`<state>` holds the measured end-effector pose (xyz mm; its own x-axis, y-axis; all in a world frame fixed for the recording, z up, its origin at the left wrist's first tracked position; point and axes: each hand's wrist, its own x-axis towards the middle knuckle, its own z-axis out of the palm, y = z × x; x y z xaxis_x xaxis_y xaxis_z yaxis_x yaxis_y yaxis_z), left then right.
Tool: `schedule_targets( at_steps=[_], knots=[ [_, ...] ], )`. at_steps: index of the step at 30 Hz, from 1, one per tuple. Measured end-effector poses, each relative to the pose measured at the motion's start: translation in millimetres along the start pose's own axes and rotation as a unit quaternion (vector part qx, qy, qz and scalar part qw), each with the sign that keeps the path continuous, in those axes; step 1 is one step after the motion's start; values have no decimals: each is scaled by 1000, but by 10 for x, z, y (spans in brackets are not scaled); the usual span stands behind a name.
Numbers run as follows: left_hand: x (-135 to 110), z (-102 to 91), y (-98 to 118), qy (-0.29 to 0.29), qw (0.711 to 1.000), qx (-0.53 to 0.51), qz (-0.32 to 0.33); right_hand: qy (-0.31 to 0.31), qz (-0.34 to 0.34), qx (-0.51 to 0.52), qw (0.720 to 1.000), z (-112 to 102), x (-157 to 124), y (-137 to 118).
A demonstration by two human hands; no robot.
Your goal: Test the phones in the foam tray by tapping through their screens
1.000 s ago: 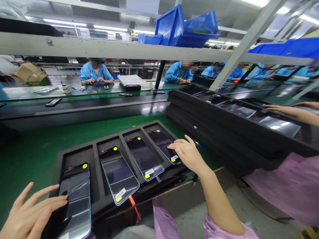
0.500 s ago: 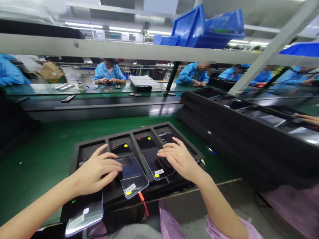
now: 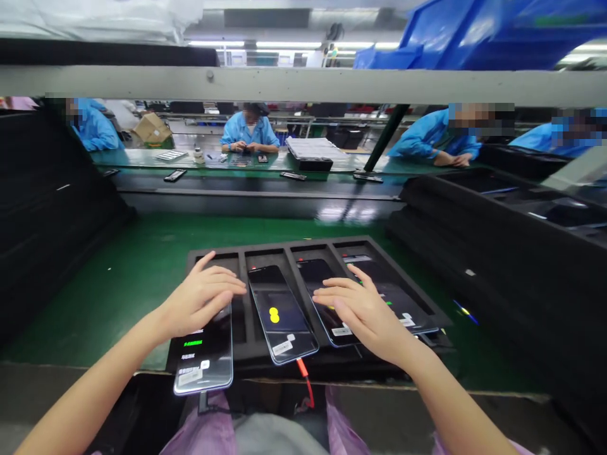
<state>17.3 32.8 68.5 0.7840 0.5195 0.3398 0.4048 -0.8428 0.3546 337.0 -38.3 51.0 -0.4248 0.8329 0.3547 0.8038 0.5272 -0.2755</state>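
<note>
Four-compartment black foam tray (image 3: 374, 242) on the green bench holds phones. My left hand (image 3: 202, 303), fingers spread, hovers over the leftmost phone (image 3: 215, 363), whose dark screen shows green and white text. Beside it, the second phone (image 3: 284, 325) has two touching yellow dots mid-screen and a red-plugged cable (image 3: 302, 369) at its lower end. My right hand (image 3: 363, 313) is open above the third phone (image 3: 310, 272), covering part of it; a yellow spot peeks out by the fingers. Partly behind that hand lies the fourth phone (image 3: 405, 303). Whether fingertips touch glass, I cannot tell.
Stacked black foam trays rise at the left (image 3: 52, 208) and right (image 3: 455, 253). A pale shelf beam (image 3: 303, 85) crosses above, with blue bins (image 3: 474, 38) on it. Beyond, several people in blue jackets sit along a line with phones (image 3: 175, 175) on it.
The view has turned left. On the second phone, yellow dots went from the screen's corners to its middle. More text shows on the leftmost phone. Both hands stay open over the phones.
</note>
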Motion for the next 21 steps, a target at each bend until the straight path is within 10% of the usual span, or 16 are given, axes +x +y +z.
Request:
schedule_targets(
  at_steps=[9, 21],
  knots=[
    [-923, -70, -51, 82, 986, -70, -128, -57, -58, 25, 996, 164, 100, -151],
    [-923, 117, -46, 6, 963, -156, -219, -106, -17, 41, 993, 319, 182, -272]
  ],
)
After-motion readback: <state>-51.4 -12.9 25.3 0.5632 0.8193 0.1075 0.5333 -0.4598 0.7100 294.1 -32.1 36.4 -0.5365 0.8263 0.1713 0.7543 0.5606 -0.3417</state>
